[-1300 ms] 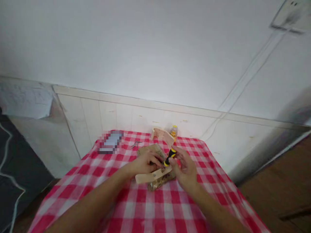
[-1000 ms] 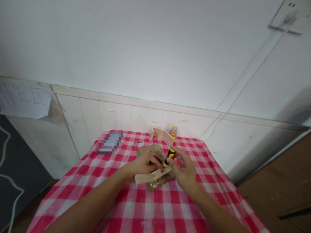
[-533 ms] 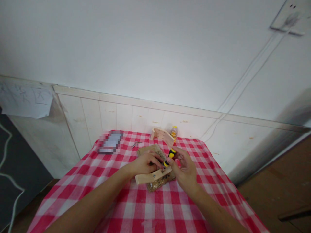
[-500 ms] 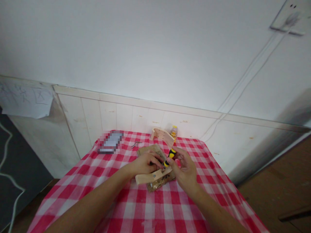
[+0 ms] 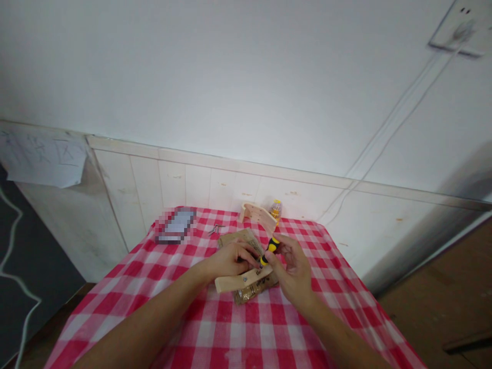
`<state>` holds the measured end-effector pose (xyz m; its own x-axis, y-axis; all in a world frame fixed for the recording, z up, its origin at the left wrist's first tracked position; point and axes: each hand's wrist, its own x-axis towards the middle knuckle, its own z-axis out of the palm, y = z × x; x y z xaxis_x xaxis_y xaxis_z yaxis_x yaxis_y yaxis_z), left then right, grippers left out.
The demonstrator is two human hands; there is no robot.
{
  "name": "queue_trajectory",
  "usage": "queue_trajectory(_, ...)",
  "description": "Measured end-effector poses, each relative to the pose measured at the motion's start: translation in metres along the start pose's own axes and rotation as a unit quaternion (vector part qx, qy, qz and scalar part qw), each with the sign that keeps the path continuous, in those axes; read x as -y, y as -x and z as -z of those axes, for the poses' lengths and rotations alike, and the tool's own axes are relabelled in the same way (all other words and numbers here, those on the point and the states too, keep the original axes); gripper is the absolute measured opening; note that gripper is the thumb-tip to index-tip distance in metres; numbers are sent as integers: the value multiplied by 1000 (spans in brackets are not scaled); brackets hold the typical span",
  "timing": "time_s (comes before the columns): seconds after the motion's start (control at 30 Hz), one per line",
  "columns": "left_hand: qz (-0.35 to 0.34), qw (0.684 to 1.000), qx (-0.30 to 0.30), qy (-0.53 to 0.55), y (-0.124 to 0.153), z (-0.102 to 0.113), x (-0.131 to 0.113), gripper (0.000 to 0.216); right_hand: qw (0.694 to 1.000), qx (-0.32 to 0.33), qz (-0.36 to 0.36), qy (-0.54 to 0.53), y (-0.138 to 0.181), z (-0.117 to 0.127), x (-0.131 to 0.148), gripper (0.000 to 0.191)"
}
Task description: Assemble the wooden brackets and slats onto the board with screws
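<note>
My right hand [image 5: 294, 266] grips a short yellow-and-black screwdriver [image 5: 272, 246], tilted with its lower end down at a curved pale wooden piece [image 5: 234, 283]. A screw head [image 5: 245, 279] shows in the wood left of that spot. My left hand [image 5: 234, 259] is closed on the far side of the wooden piece, its fingertips close to the screwdriver's lower end; some fingers are hidden. Beneath the wood lies a flat brown package [image 5: 246, 293] with dark print. The screwdriver's very tip is too small to make out.
A second curved wooden piece [image 5: 259, 215] stands at the back, beside a yellow-topped clear container [image 5: 275, 209]. Small metal tools [image 5: 216, 229] lie left of the package. A blurred phone-like device [image 5: 176, 225] rests at the table's left. The white wall [image 5: 215, 187] borders the checked tablecloth [image 5: 203, 333].
Both hands stay almost in place on the wooden piece and screwdriver. The whole view has shifted very slightly.
</note>
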<state>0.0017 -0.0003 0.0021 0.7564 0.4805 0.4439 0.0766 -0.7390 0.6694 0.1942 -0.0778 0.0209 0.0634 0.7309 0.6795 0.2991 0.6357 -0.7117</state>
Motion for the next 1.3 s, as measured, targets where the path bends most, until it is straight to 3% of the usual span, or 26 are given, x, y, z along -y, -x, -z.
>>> queue_trajectory(0.2, 21, 999, 13, 21, 2, -1, 5, 27, 998, 33, -19, -48, 3, 1, 4, 34)
queue_trajectory(1.3, 10, 1000, 8, -14, 0, -1, 2, 30, 999, -22, 4, 41, 1, -1, 2, 33)
